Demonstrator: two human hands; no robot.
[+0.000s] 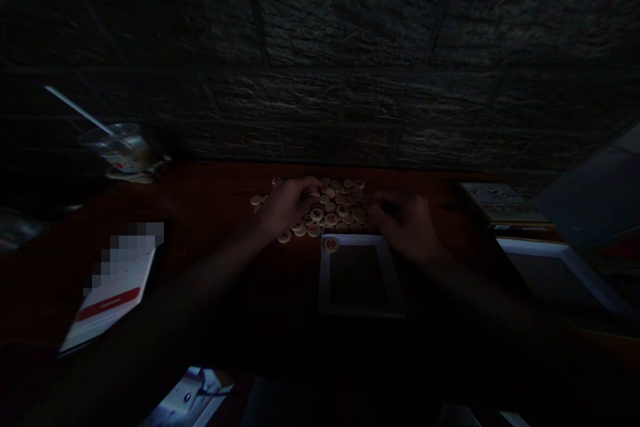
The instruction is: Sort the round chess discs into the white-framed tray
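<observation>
Dim light leaves most of the scene nearly black; a rough block wall [350, 47] fills the upper half, and a reddish bench [215, 213] is made out below it. At the centre, a pile of round game discs [336, 203] is spread on the bench. Upward of twenty are seen, but an exact count is prevented by the two hands and the gloom.

The left hand [287, 203] is laid on the pile's left side, fingers curled. The right hand [405, 223] is bent over its right edge. Whether a disc is gripped by either cannot be told.

One single disc [331, 244] is set on the upper left corner of a white-rimmed tray [395, 290] just below the pile. A second white-rimmed tray [575, 260] is cut off at right, beside one flat box [500, 203]. One plastic cup [123, 147] with one straw [75, 109] is seen at upper left, and one leaflet [113, 297], partly pixelated, at lower left.
</observation>
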